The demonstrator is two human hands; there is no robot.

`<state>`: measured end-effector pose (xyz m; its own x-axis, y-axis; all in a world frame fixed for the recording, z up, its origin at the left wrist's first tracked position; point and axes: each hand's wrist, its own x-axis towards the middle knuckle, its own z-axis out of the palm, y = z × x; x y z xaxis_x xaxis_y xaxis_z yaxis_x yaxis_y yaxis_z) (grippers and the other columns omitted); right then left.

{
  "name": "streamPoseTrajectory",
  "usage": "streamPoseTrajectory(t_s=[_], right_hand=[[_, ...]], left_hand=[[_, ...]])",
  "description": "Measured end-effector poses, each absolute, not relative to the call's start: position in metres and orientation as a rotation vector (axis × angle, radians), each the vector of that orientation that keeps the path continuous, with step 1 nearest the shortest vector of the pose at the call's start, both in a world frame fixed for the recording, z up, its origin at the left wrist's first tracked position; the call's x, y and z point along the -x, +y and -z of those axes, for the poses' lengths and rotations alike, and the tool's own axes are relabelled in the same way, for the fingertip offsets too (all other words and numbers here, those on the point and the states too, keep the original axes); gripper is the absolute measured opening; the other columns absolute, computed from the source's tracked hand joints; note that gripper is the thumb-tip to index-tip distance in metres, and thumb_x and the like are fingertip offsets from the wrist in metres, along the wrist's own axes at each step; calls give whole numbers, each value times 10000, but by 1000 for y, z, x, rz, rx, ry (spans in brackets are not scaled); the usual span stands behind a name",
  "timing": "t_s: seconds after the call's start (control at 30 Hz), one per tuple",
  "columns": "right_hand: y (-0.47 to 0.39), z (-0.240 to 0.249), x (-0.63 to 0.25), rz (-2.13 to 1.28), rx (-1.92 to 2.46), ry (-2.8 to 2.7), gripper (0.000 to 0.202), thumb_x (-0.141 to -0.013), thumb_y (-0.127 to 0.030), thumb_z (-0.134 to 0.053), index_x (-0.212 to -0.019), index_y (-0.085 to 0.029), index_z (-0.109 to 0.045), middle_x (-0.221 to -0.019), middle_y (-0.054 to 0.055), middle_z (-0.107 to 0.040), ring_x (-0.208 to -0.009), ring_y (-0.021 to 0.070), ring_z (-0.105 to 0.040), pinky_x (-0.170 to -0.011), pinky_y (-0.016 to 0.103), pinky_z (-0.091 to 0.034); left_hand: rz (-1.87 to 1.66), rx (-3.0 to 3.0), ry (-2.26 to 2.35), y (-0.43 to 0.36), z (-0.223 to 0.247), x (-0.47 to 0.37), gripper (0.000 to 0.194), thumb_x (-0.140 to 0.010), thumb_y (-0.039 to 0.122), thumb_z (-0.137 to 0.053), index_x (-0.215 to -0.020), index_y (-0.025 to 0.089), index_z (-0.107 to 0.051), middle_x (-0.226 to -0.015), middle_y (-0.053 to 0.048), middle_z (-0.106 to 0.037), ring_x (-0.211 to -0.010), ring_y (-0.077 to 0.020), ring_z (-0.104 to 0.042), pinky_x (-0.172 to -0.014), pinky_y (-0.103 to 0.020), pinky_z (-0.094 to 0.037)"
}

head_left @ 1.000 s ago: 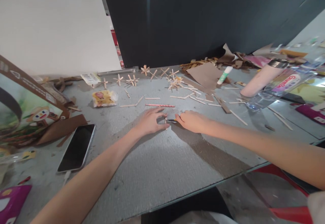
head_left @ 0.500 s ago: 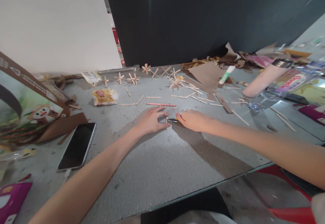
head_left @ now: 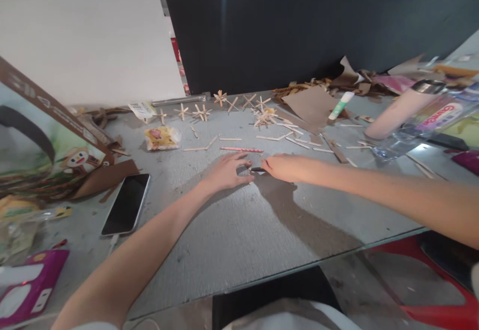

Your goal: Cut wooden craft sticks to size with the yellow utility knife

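Note:
My left hand (head_left: 228, 171) rests low over the grey table, its thumb and fingers curved around a small pale piece (head_left: 249, 170) held between the tips. My right hand (head_left: 282, 166) is closed on a dark, thin-bladed tool (head_left: 257, 169), whose tip meets the small piece. Just beyond both hands lies a red patterned pencil (head_left: 241, 149). Farther back are flat wooden sticks (head_left: 230, 139) and several star-shaped stick pieces (head_left: 202, 113). What kind of tool it is cannot be made out.
A phone (head_left: 126, 204) with a cable lies at the left, near a purple box (head_left: 35, 285) and a small yellow packet (head_left: 162, 138). To the right are a glue stick (head_left: 341, 106), a pink flask (head_left: 404, 109), a plastic bottle (head_left: 441, 115) and cardboard (head_left: 309, 106).
The camera view has shifted slightly, moving the table items to the right and a little up. Both hands keep nearly the same pose around the small piece and the tool.

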<state>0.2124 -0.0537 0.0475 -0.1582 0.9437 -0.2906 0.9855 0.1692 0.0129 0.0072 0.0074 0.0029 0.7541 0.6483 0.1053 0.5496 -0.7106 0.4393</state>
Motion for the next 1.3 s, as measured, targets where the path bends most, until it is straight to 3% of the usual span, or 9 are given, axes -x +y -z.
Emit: streamPoseTrajectory(t_s=[0.13, 0.27, 0.43, 0.53, 0.73, 0.87, 1.1, 1.3], right_hand=[[-66, -52, -208, 245, -1896, 2174, 635, -1115, -389, -198, -1125, -91, -758, -969, 246, -760, -839, 301, -745, -686, 363, -485], [-71, -57, -211, 317, -1859, 2198, 693, -1110, -524, -204, -1009, -124, -760, -968, 219, -765, -841, 289, -739, -653, 337, -450], [-75, -67, -219, 431, -1783, 2318, 494, -1092, -456, -317, -1272, -109, -619, -988, 197, -763, -777, 264, -706, -592, 318, -379], [-77, -67, -225, 493, -1757, 2363, 455, -1099, -440, -299, -1311, -138, -566, -935, 151, -756, -704, 235, -670, -563, 306, -346], [-73, -44, -238, 62, -1613, 2564, 356, -1105, -377, -366, -1186, -216, -672, -994, 102, -745, -749, 226, -682, -586, 300, -296], [-78, -31, -237, -153, -1577, 2551, 367, -1119, -359, -362, -1260, -201, -661, -1041, 122, -766, -767, 230, -713, -621, 296, -333], [-79, -29, -225, -120, -1682, 2381, 451, -1122, -438, -350, -1269, -162, -675, -889, 158, -773, -820, 301, -747, -643, 318, -408], [-66, -44, -224, -5, -1642, 2391, 426, -1103, -420, -397, -1203, -217, -758, -902, 138, -762, -761, 271, -726, -616, 317, -411]], left_hand=[[-356, -2579, 892, 4, -9, -7, 415, -883, 509, -748, -1214, 258, -739, -1603, -94, -527, -1500, -322, -469, -1237, -506, -357], [-354, -2589, 900, 3, -11, -6, 409, -883, 490, -753, -1213, 249, -738, -1596, -104, -534, -1498, -310, -475, -1232, -502, -364], [-367, -2585, 902, 5, -7, -4, 430, -884, 520, -744, -1228, 261, -738, -1603, -91, -527, -1507, -298, -463, -1233, -500, -363], [-384, -2577, 908, 6, -4, -4, 447, -877, 518, -753, -1249, 272, -732, -1608, -76, -523, -1508, -298, -459, -1239, -496, -352], [-365, -2568, 910, 7, -4, -4, 456, -892, 552, -732, -1250, 269, -736, -1603, -86, -528, -1514, -312, -448, -1241, -503, -339], [-370, -2575, 918, 6, -5, -4, 473, -898, 538, -734, -1280, 258, -724, -1604, -88, -527, -1509, -296, -457, -1244, -493, -339], [-323, -2597, 937, 5, -7, -5, 531, -905, 556, -720, -1366, 294, -688, -1632, -72, -493, -1524, -289, -438, -1248, -481, -341], [-292, -2600, 939, 7, -3, -4, 543, -930, 611, -654, -1401, 342, -671, -1652, -31, -467, -1532, -324, -418, -1261, -507, -318]])
